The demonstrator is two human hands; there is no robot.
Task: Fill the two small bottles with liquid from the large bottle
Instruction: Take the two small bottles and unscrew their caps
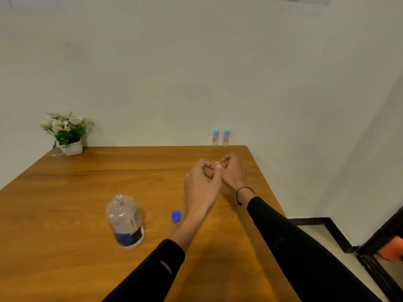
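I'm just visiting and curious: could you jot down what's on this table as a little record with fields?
large bottle: upright, cap off
blue cap: lying on table beside it
small bottles: two, capped, side by side at far edge
left hand: empty, fingers curled, over table
right hand: empty, beside the left
plant pot: far left corner
table: wooden

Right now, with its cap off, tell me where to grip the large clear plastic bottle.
Grip the large clear plastic bottle around its wide labelled body, coming from its right side, probably with the left hand, which is nearer. It stands upright and open, so keep it level; the narrow neck offers little hold.
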